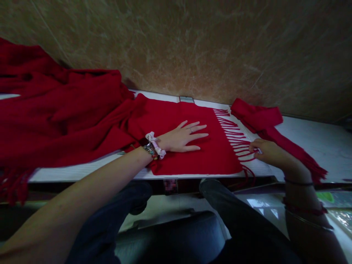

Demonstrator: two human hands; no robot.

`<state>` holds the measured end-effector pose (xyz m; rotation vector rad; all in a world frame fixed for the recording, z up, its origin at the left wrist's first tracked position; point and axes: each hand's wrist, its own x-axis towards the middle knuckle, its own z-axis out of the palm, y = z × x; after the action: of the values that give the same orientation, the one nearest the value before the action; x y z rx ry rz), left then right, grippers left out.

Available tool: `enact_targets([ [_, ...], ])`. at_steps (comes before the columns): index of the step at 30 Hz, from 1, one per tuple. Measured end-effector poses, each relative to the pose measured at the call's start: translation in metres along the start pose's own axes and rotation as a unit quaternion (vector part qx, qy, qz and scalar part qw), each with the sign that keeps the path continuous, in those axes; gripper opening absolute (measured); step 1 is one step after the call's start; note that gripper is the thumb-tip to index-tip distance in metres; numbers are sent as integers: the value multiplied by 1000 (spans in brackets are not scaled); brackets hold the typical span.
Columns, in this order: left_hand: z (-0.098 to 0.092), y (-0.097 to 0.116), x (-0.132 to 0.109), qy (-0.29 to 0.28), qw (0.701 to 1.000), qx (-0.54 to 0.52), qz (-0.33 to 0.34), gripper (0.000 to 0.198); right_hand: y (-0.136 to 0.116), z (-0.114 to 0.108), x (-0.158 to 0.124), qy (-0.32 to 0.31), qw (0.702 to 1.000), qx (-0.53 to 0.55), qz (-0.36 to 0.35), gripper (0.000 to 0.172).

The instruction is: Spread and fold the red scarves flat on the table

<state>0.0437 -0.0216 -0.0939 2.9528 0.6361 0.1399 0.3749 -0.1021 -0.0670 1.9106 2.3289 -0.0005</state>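
A flat, bright red, soft woven scarf [176,110] lies across a white table with a faintly ribbed top [71,171], its twisted fringe [236,141] fanned out in thin cords. The left hand [183,138] rests splayed, palm down, gripping nothing; the right hand [265,151] curls at the fringe tips, its exact grip unclear. Rumpled red cloth [68,113] heaps leftward; a folded red fringed scarf [271,128] lies rightward. Beyond stretches a brown, pale-veined, marble-look surface [176,47].

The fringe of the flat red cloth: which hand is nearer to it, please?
Right. The right hand is at the fringe, toward its near end; the left hand lies spread on the red cloth, apart from the fringe.
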Motion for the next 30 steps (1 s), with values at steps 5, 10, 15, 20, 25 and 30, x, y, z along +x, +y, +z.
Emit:
enact_targets([
  [5,2,-2,1,-39,999,-10,-10,55,-39,-15,-14,28,985,92,-144,17],
  [10,3,-2,2,1,1000,-2,-10,52,-49,-5,-15,-38,988,82,-124,22],
  [15,5,-2,2,-39,999,-15,-16,53,-14,13,-9,-25,1000,-2,-17,18],
  [20,3,-1,1,-29,999,-12,19,53,3,11,-13,55,997,-55,25,23],
  [25,3,-1,3,-2,1000,5,-14,50,-38,-4,-3,145,986,41,-72,29],
  [30,7,-4,3,-13,999,5,-45,52,-38,36,14,101,991,64,-58,46],
])
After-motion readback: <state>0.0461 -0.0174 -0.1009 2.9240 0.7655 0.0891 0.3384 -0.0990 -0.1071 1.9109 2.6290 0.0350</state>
